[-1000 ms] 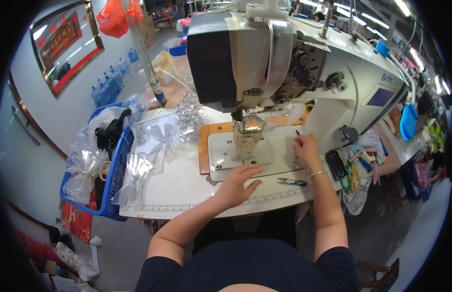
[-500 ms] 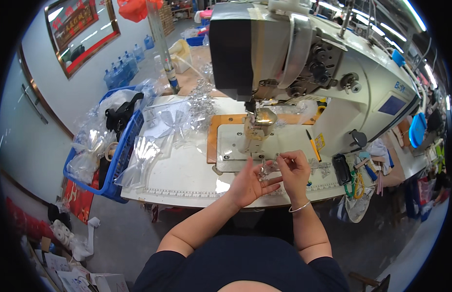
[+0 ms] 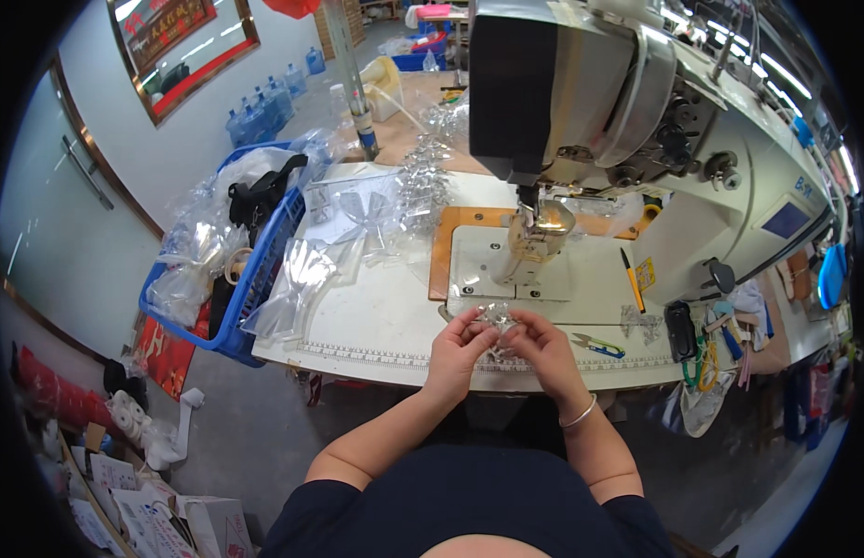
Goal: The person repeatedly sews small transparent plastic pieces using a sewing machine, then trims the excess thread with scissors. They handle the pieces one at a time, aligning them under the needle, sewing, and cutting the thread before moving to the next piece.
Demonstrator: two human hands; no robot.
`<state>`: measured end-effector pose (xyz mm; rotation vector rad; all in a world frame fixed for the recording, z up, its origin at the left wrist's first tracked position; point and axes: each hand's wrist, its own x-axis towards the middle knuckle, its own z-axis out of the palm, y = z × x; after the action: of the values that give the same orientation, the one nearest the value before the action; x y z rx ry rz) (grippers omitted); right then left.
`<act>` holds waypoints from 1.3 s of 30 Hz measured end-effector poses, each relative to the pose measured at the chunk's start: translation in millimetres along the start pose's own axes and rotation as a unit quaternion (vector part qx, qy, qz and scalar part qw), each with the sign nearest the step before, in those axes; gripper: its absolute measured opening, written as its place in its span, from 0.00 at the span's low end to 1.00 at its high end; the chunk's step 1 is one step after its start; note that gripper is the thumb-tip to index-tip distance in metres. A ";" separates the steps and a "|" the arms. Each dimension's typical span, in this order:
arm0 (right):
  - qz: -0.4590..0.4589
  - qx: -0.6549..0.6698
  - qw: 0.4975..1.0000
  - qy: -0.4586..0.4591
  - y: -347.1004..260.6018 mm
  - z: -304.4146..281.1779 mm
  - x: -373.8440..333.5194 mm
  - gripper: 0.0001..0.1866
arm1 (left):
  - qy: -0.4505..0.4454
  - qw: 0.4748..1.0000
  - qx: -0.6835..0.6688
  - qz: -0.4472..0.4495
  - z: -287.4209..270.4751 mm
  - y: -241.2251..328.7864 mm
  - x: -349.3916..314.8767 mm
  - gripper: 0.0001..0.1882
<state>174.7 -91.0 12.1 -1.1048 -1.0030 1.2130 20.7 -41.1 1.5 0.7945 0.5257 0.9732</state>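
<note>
A small crumpled piece of clear, shiny plastic is pinched between both hands, just in front of the sewing machine's metal plate. My left hand grips its left side with thumb and fingers. From the right, my right hand grips the other side, a bracelet on its wrist. Behind them stands the white sewing machine, its presser foot and needle area above the plate. To the right of my right hand lies a pair of thread snips. The fingers partly hide the plastic's shape.
Left of the hands lie clear plastic pieces and a heap of shiny plastic bits. A blue basket full of plastic and black cloth stands at the table's left edge. On the right are a yellow pen and a black case.
My left hand has gone from spread fingers to a pinch on the plastic. Both hands now hold it together, a little nearer each other. The whole view has shifted, uncovering the snips.
</note>
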 end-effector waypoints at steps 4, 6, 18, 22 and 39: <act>-0.010 -0.044 0.999 -0.013 4.9 20.8 -6.2 0.35 | 0.014 0.998 -0.014 -0.058 -14.0 5.6 -19.7 0.16; -0.019 -0.125 0.991 -0.046 9.3 27.9 -9.9 0.36 | 0.000 0.998 0.006 -0.068 -27.0 6.2 -31.0 0.14; -0.079 -0.541 0.834 0.077 16.3 37.1 86.0 0.21 | 0.130 0.987 -0.095 -0.010 -84.3 39.2 -18.4 0.15; -0.003 -0.367 0.930 0.020 18.4 28.0 89.3 0.17 | 0.102 0.991 -0.091 0.013 -83.5 40.0 -22.4 0.14; -0.023 -0.151 0.984 0.089 -14.4 -10.1 41.4 0.04 | 0.027 0.994 -0.105 -0.014 -62.4 35.1 -19.6 0.13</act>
<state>191.4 -51.1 24.4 -1.3930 -1.0903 0.9242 -51.1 -24.9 -8.0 0.5722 0.4712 1.0080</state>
